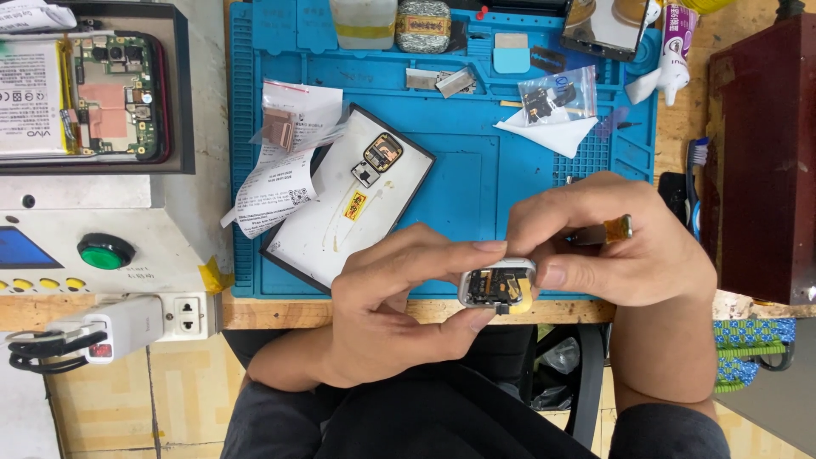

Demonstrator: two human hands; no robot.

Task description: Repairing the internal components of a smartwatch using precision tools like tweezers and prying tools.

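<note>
Two bare hands meet over the near edge of a blue work mat (476, 183), both closed on one small silver watch case (498, 286) with its back open and dark parts showing inside. Left hand (399, 310): curled around the case's left end, forefinger along the top, thumb beneath. Right hand (625, 246): thumb pressed on the case's right end, fingers folded over an amber flex strip (614, 229) that sticks out to the right. On the mat, just behind the left hand, lies a white phone panel (340, 212) — tilted, with a small square part (383, 152) at its far end — and a paper receipt (280, 170) overlaps its left edge. Far left, well apart, an opened phone (85, 93) rests in a dark tray, above a green button (105, 252).
</note>
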